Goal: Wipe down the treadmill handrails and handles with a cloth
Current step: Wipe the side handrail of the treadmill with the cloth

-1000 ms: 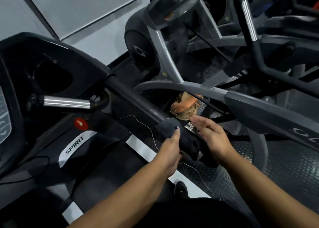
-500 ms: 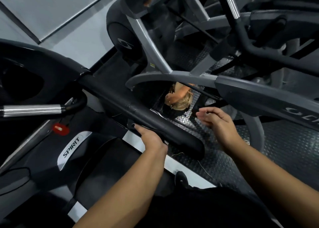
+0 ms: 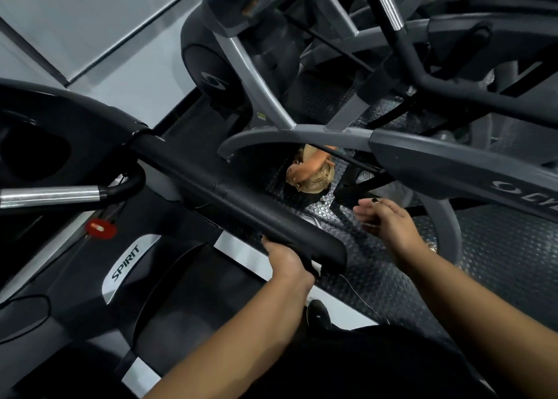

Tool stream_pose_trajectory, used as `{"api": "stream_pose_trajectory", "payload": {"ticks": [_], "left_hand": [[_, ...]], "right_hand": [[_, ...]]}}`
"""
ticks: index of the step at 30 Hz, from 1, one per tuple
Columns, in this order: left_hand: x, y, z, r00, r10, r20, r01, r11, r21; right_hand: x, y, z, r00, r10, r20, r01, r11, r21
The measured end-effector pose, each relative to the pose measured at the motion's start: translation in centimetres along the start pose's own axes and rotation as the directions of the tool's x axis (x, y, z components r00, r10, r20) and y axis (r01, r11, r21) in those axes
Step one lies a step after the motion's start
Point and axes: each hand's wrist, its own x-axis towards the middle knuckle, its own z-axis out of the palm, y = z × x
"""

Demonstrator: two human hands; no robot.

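The treadmill's black padded handrail [image 3: 241,205] runs diagonally from the console down to its rounded end. My left hand [image 3: 283,259] is curled up against the underside of that end and presses a black cloth [image 3: 327,268] there. Only a dark fold of the cloth shows below the rail. My right hand [image 3: 386,220] hovers to the right of the rail with its fingers spread, touching nothing. A chrome handle [image 3: 51,198] with a black curved end sticks out at the left under the console.
A red safety key [image 3: 101,228] sits on the treadmill's front cover near the SPIRIT badge [image 3: 125,261]. A grey elliptical machine [image 3: 453,163] crowds the right side. A small blond doll-like object [image 3: 311,172] lies on the studded floor mat. My shoe [image 3: 317,314] stands on the side rail.
My left hand slid from the top of the rail's end to its underside, taking the cloth with it. My right hand let go of the cloth and drew away to the right.
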Motion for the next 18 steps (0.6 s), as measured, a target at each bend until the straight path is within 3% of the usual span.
{"api": "stream_pose_trajectory", "payload": {"ticks": [5, 9, 15, 18], "left_hand": [[1.8, 4.0, 0.4, 0.981, 0.192, 0.028, -0.188, 0.977, -0.102], [3.3, 5.9, 0.3, 0.966, 0.255, 0.033, -0.247, 0.956, -0.159], [4.0, 5.6, -0.2, 0.991, 0.132, -0.023, -0.134, 0.976, -0.175], [2.8, 4.0, -0.1, 0.998, 0.055, 0.019, -0.052, 0.986, -0.161]], "right_hand": [[-0.1, 0.9, -1.1, 1.000, 0.009, 0.015, -0.008, 0.999, -0.036], [-0.4, 1.1, -1.8, 1.000, 0.009, 0.015, -0.008, 1.000, -0.030], [-0.7, 1.1, -2.5, 1.000, 0.004, 0.020, -0.003, 1.000, -0.013], [-1.0, 1.1, -2.5, 1.000, 0.007, 0.021, -0.007, 1.000, -0.017]]}}
